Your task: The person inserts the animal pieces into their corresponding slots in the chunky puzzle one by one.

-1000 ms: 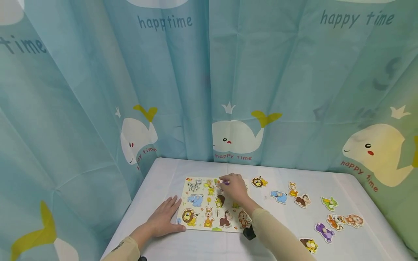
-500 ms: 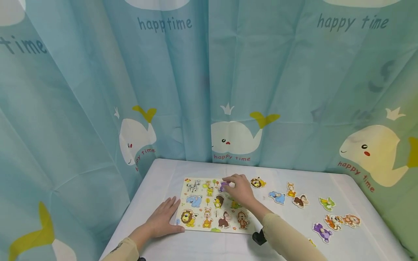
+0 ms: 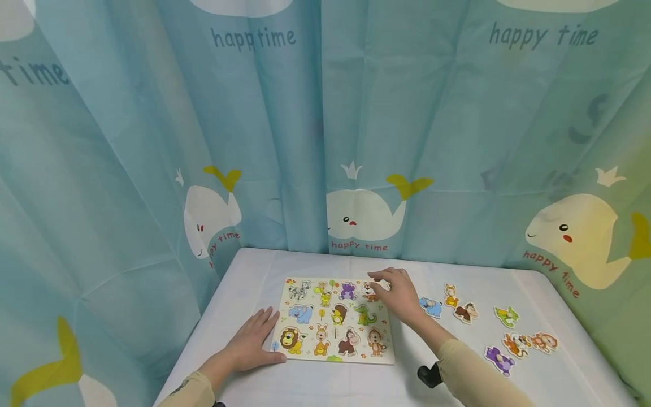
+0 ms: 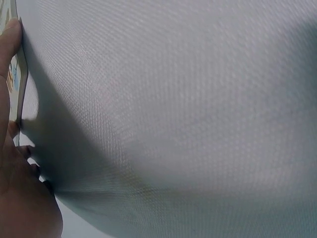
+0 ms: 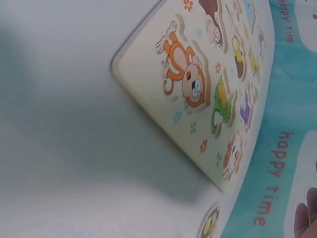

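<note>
A flat animal puzzle board [image 3: 346,358] lies on the white table, its cut-out pictures in rows. My left hand [image 3: 254,339] rests at the board's left edge, the thumb by its near left corner. In the left wrist view that hand [image 4: 22,193] touches the board's edge [image 4: 21,89]. Over the far right corner hovers my right hand [image 3: 399,294], thumb and fingers apart, near the tiger picture [image 3: 369,291]; I see nothing held. The right wrist view shows only its fingertips [image 5: 312,208] at the lower right, and a loose yellow piece [image 5: 210,222] just off the board.
Loose animal pieces lie to the right: a blue elephant [image 3: 430,307], a kangaroo [image 3: 450,295], a brown gorilla [image 3: 465,312], a green crocodile [image 3: 506,316], a tiger [image 3: 516,344], a monkey [image 3: 545,342] and a purple hippo [image 3: 500,360]. A whale-print curtain [image 3: 285,141] hangs behind the table.
My right hand has moved rightward along the board's far row, from the purple hippo picture past the tiger picture, and now covers the loose lion piece in the head view. The left hand stays put.
</note>
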The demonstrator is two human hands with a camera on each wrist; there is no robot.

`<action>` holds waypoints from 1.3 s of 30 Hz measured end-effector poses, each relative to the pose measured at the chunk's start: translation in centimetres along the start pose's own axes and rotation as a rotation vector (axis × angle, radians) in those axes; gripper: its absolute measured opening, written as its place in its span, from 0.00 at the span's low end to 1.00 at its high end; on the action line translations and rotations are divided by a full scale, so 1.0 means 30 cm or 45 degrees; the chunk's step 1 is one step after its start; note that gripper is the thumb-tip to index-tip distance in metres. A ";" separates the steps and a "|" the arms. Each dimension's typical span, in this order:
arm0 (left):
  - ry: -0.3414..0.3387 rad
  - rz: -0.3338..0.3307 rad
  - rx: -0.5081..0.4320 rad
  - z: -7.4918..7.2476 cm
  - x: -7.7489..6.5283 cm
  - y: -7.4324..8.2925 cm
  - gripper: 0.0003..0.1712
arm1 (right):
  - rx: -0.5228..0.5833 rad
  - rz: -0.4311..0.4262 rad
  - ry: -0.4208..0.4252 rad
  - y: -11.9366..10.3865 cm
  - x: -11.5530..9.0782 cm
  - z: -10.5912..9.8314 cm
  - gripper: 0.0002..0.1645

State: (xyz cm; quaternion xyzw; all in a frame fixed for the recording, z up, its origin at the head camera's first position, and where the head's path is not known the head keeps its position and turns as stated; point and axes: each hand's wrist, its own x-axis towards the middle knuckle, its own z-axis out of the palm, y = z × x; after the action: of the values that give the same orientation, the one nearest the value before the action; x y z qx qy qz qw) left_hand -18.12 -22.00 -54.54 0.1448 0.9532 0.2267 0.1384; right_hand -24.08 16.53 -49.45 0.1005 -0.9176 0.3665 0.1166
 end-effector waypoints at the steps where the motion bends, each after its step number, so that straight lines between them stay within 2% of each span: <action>1: -0.001 0.002 -0.002 0.001 0.001 -0.002 0.67 | 0.001 -0.005 0.009 0.007 -0.004 -0.007 0.15; 10: 0.012 0.014 -0.012 0.009 0.005 -0.011 0.67 | 0.028 0.027 0.069 0.048 -0.054 -0.092 0.15; 18: -0.010 -0.041 0.001 -0.002 -0.001 0.005 0.66 | 0.011 0.035 0.188 0.102 -0.108 -0.197 0.14; 25: -0.015 -0.035 0.014 -0.007 0.002 0.006 0.65 | 0.000 0.045 0.230 0.139 -0.152 -0.268 0.15; 31: -0.014 -0.033 0.012 -0.006 0.003 0.008 0.66 | -0.015 0.101 0.214 0.171 -0.187 -0.298 0.16; 39: -0.011 -0.032 0.009 -0.006 0.001 0.005 0.65 | -0.051 0.130 0.245 0.204 -0.226 -0.324 0.16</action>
State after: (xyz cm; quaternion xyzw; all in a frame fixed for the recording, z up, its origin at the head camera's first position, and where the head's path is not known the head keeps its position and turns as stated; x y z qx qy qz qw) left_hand -18.18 -21.91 -54.32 0.1344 0.9551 0.2208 0.1448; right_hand -17.92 28.31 -48.51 0.0155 -0.9133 0.3614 0.1874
